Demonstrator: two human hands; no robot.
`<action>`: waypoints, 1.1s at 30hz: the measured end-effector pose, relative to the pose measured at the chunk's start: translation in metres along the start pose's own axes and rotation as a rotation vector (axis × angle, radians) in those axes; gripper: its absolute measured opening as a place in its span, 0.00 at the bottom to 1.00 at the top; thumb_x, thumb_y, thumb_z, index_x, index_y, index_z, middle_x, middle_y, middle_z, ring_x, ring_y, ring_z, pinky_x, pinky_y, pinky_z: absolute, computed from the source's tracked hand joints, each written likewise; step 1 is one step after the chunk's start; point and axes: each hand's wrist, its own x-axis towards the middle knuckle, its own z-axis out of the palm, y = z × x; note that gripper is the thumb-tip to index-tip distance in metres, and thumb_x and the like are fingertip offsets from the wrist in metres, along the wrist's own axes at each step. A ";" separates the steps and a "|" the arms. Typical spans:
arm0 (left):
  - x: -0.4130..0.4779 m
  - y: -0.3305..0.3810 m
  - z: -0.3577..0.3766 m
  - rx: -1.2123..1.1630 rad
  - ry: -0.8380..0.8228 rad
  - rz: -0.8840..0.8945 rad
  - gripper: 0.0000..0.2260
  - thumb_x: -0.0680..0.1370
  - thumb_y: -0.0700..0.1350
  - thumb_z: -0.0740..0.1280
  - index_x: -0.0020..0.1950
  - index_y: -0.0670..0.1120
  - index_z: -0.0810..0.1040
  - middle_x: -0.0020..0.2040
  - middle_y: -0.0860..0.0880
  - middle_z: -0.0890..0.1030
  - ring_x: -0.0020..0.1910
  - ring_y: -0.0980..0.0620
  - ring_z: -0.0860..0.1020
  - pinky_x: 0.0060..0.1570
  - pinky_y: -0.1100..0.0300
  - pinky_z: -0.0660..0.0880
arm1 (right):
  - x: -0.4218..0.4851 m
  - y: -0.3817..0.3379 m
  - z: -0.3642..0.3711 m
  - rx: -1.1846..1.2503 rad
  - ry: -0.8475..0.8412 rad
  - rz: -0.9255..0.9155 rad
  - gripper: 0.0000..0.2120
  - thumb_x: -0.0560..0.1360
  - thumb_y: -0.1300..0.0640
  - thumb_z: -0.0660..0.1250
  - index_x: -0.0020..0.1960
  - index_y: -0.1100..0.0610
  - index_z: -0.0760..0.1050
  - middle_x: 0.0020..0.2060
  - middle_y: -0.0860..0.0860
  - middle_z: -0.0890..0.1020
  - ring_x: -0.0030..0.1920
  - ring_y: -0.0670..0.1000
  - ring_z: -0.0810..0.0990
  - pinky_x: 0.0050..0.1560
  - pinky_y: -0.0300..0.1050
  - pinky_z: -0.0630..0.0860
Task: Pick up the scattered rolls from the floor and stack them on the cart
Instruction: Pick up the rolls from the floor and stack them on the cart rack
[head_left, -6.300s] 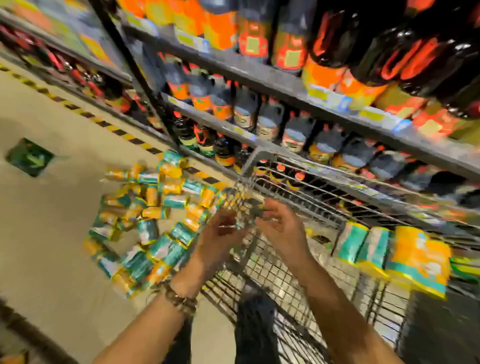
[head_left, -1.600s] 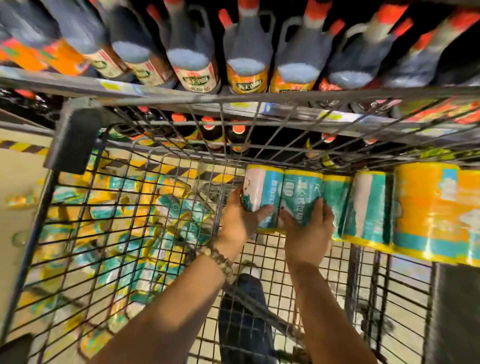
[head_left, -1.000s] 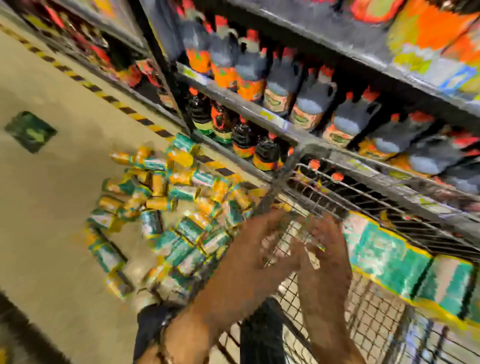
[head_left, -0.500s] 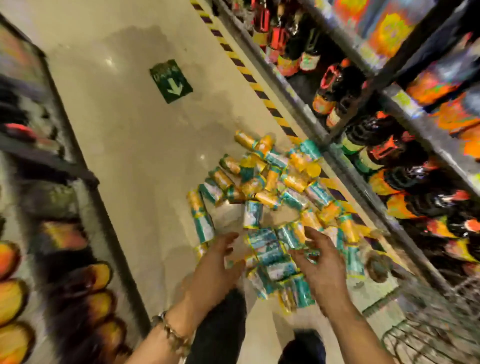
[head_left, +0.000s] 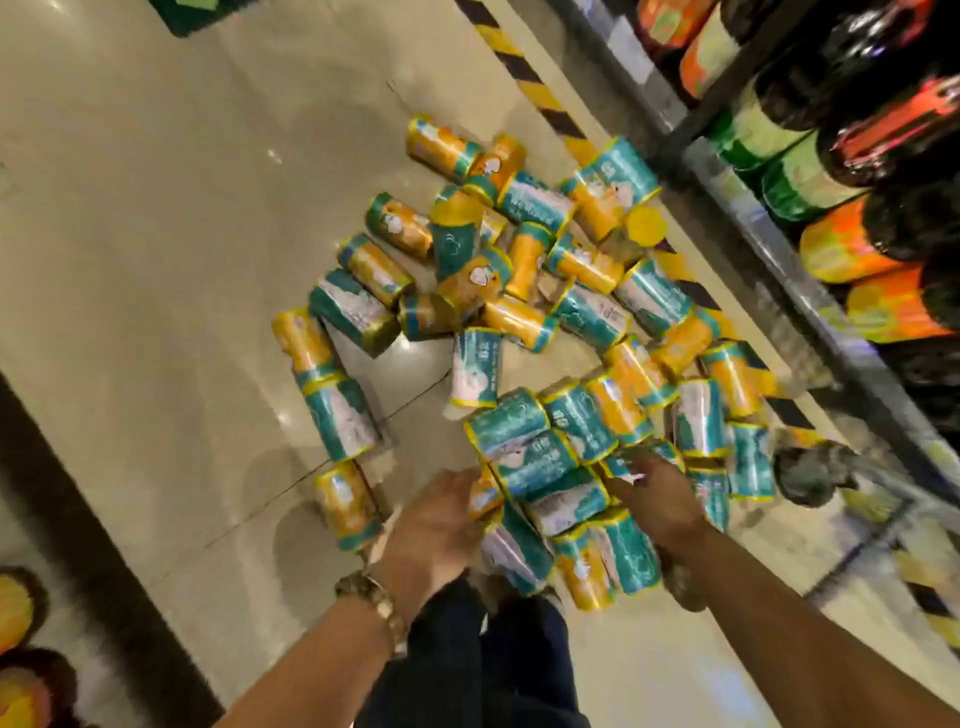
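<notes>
Warm, yellowish light falls from overhead, leaving small bright glints on the glossy floor (head_left: 156, 234) and soft shadows beside the rolls (head_left: 467, 291). The middle of the heap is fairly sharp, but the left hand (head_left: 431, 525) and right hand (head_left: 660, 499) are smeared with motion blur. At the right edge the bottles (head_left: 857, 130) look blurred, stretched and oversaturated.

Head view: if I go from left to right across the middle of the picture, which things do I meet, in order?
bare floor → pile of rolls → metal shelf edge → bottles
</notes>
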 end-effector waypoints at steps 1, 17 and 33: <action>0.027 -0.005 0.016 0.056 -0.021 0.008 0.25 0.77 0.49 0.59 0.74 0.50 0.57 0.72 0.49 0.64 0.71 0.49 0.64 0.67 0.61 0.58 | 0.022 0.011 0.012 -0.012 -0.003 0.004 0.22 0.73 0.56 0.69 0.65 0.59 0.71 0.61 0.58 0.78 0.58 0.58 0.78 0.58 0.47 0.72; 0.240 -0.005 0.097 0.620 0.162 0.029 0.40 0.69 0.53 0.71 0.72 0.40 0.54 0.61 0.40 0.74 0.63 0.41 0.67 0.51 0.49 0.72 | 0.194 0.045 0.097 -0.403 0.094 -0.155 0.43 0.72 0.48 0.68 0.74 0.66 0.47 0.72 0.62 0.60 0.71 0.60 0.61 0.70 0.50 0.61; 0.075 0.053 -0.011 -0.641 0.181 -0.190 0.15 0.67 0.42 0.75 0.50 0.49 0.75 0.47 0.48 0.81 0.39 0.53 0.80 0.41 0.61 0.77 | 0.022 0.021 -0.010 0.836 0.148 -0.078 0.19 0.68 0.65 0.72 0.58 0.60 0.75 0.44 0.51 0.81 0.39 0.42 0.81 0.34 0.32 0.76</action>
